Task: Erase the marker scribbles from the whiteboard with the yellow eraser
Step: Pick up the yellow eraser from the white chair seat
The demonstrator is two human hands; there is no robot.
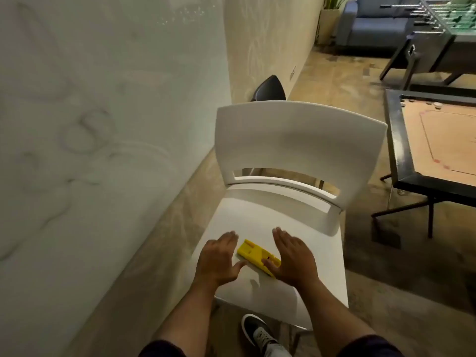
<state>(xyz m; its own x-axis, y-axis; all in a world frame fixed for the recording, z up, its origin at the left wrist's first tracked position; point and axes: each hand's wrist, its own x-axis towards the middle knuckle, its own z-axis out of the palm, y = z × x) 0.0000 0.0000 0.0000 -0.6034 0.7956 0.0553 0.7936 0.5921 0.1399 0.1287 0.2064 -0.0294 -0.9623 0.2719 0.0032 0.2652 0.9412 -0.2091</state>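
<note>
The whiteboard (98, 104), faint scribbles (86, 134) on it, stands off to the left hand's (219, 261) far side. The white chair (296, 140) serves as a shelf (likely for easy reach). On its seat the yellow eraser (253, 253) lies between both flat, open hands, its near end just under the right hand's (293, 261) thumb.

Looking like an office break or games room, showing a foosball table (438, 24), a carrom board (443, 140) on a black stand, a blue sofa (371, 21), and a wall-sized whiteboard (103, 99).
</note>
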